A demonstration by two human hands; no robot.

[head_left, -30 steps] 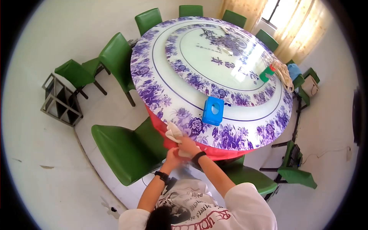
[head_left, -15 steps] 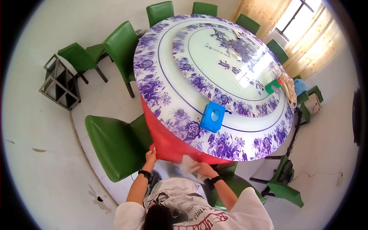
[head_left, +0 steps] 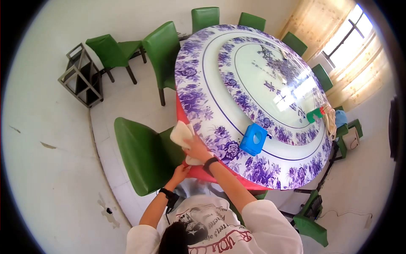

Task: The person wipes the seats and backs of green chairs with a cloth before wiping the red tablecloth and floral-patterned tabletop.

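Note:
My right hand [head_left: 197, 148] grips a pale cloth [head_left: 181, 133], pressed against the red table skirt [head_left: 203, 172] at the near left rim of the round table [head_left: 189, 99]. Just below it, my left hand [head_left: 181, 172] is closed on the skirt's lower edge. The tabletop is white with purple flowers and carries a raised round turntable [head_left: 237, 95]. A blue tissue box [head_left: 248, 146] with a round hole lies on the table, to the right of my right hand.
A green chair [head_left: 141, 154] stands close to the left of my hands, with several more around the table. A green bottle [head_left: 315, 115] and a beige cloth [head_left: 330, 122] lie at the right rim. A dark metal rack [head_left: 84, 80] stands by the left wall.
My right hand has moved left and up along the skirt with the pale cloth, now above my left hand. My left hand keeps its hold on the skirt. The view has shifted left.

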